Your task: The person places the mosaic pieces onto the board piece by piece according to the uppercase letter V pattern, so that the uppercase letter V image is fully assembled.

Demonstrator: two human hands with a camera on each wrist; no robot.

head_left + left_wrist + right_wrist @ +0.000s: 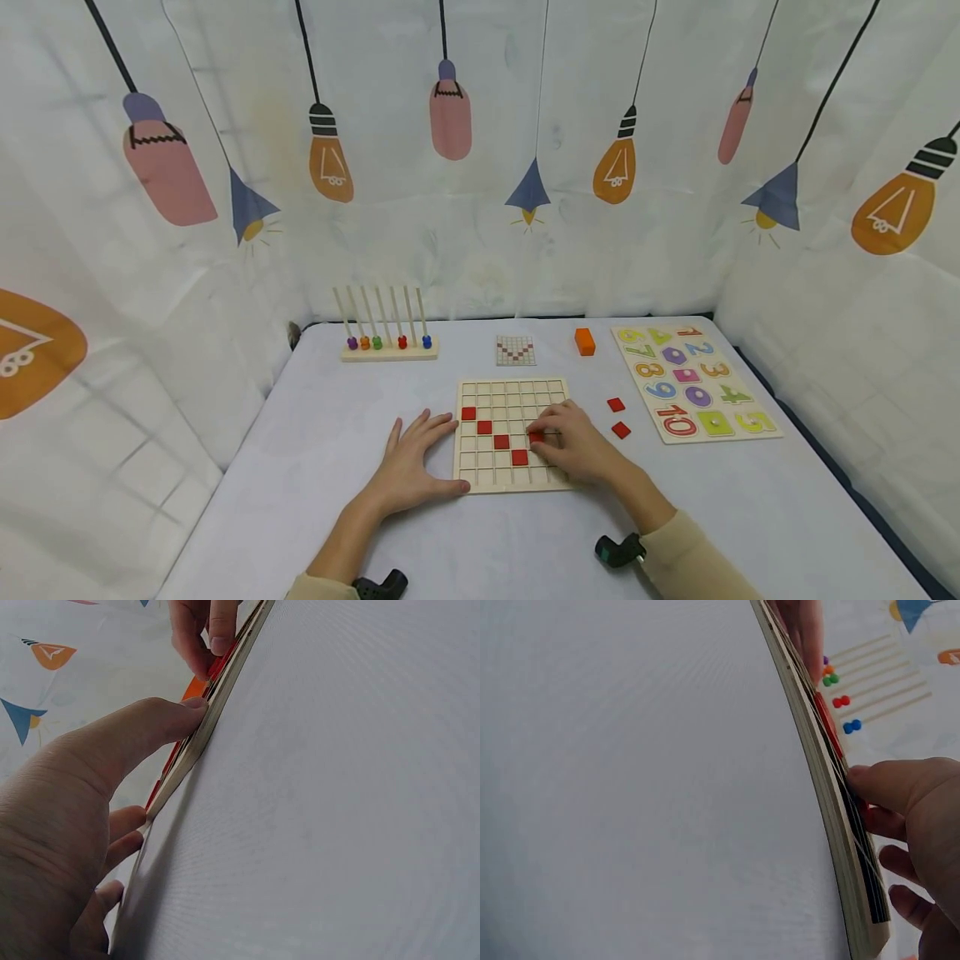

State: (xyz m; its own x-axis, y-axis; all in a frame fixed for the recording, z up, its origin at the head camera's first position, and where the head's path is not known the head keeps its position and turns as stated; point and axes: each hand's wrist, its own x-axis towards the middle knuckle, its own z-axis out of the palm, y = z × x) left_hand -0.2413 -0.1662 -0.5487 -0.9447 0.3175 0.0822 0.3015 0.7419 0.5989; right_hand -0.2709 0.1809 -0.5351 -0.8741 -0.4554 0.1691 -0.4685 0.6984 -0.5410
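A wooden grid board [480,477] lies on the white table, and several red square tiles [501,442] sit in its cells in a diagonal stepping down to the right. My right hand [581,446] pinches another red tile [536,436] between thumb and fingers, at a cell up and to the right of the lowest tile. At the board's left side my left hand [408,471] is spread, with its thumb on the front left corner and its fingertips by the left edge. In the left wrist view, the left thumb [169,720] rests on the board's rim.
Two loose red tiles [621,431] lie right of the board. Behind it are a small patterned card [515,351] and an orange block [585,342]. A bead-peg stand [390,354] stands at the back left; a number puzzle board [652,392] lies at the right.
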